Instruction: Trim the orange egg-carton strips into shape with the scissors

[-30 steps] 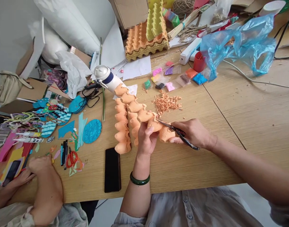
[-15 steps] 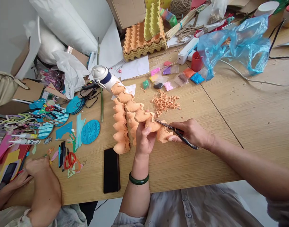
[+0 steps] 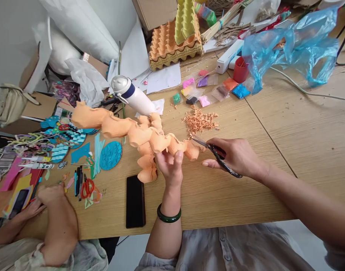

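My left hand (image 3: 170, 165) grips an orange egg-carton strip (image 3: 140, 133) from below near its right end. The strip slants across the view, its far end raised to the left over the table. My right hand (image 3: 234, 156) is closed round the black-handled scissors (image 3: 217, 154). Their blades point left, at the strip's right end; whether they touch it I cannot tell. Under the held strip, other orange egg-carton pieces (image 3: 146, 174) lie on the table, partly hidden. A heap of orange carton scraps (image 3: 201, 121) lies just beyond the scissors.
A white bottle (image 3: 134, 96) leans behind the strip. A black phone (image 3: 135, 201) lies left of my left forearm. Small bags of coloured clay (image 3: 204, 101), a red cup (image 3: 240, 70) and a blue plastic bag (image 3: 291, 52) are farther back. Another person's arm (image 3: 59, 214) rests at left.
My left hand has turned the egg-carton strip, so its far end has swung left and toward me. The scissors have come slightly away from the strip, to the right.
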A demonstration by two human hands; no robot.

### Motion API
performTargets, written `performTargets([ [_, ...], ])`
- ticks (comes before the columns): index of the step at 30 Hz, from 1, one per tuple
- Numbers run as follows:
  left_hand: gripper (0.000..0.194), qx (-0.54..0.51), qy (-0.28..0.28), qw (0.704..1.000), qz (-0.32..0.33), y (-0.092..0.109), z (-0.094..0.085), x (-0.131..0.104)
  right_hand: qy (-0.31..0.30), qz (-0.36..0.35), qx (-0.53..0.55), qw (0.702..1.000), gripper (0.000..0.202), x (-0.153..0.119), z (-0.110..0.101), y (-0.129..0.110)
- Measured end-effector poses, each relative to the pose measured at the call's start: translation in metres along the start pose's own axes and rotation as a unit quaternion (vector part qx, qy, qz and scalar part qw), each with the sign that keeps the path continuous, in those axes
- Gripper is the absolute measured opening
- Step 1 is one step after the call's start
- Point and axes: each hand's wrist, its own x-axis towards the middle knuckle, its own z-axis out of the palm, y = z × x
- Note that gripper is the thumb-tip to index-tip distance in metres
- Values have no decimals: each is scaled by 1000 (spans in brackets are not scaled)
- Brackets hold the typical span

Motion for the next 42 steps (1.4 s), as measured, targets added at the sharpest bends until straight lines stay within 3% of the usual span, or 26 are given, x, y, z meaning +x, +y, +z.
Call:
performTargets([
  [9,71,38,52,998,10,7,4,-2,79,-102,-91,988,67,-6,15,3],
  [16,63,-15,59,996,-62,12,9,0,68,-105,-119,985,63,-5,17,6],
  [21,61,-10,69,993,-99,15,11,-1,17,-82,-129,988,70,-5,13,5],
  [31,48,-59,77,988,-119,8,10,0,5,-34,-146,989,82,-3,18,5],
  [38,72,-27,71,990,-122,0,9,1,-57,32,-84,994,79,1,16,0],
  [42,73,19,68,992,-107,-6,6,1,-80,86,5,993,71,4,3,-3],
])
